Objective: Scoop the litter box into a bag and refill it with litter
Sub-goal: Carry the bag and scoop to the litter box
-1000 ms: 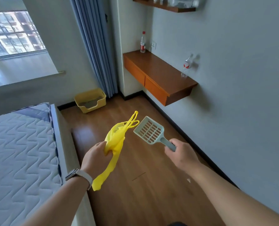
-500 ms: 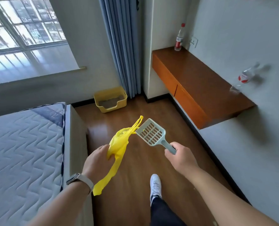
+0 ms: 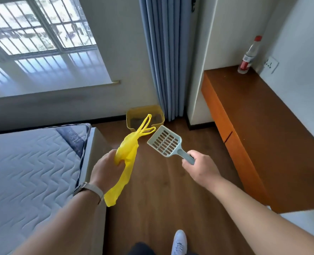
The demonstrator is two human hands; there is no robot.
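Note:
A yellow litter box [image 3: 134,113] stands on the wooden floor against the far wall, beside the blue curtain; grey litter shows inside it. My left hand [image 3: 106,169] grips a crumpled yellow plastic bag [image 3: 127,149], whose handles stick up in front of the box. My right hand [image 3: 201,167] holds the handle of a pale grey-green slotted litter scoop [image 3: 164,143], blade pointing toward the box. Both hands are well short of the box, held above the floor.
A bed with a quilted mattress [image 3: 29,172] fills the left side. A wall-mounted wooden desk [image 3: 262,126] runs along the right, with a red-capped bottle [image 3: 249,56] at its far end. The blue curtain [image 3: 163,57] hangs behind the box. My shoe [image 3: 179,242] is on the floor below.
The view has moved forward along the floor; the litter box, curtain and desk are nearer and larger. Both hands keep the same hold on bag and scoop.

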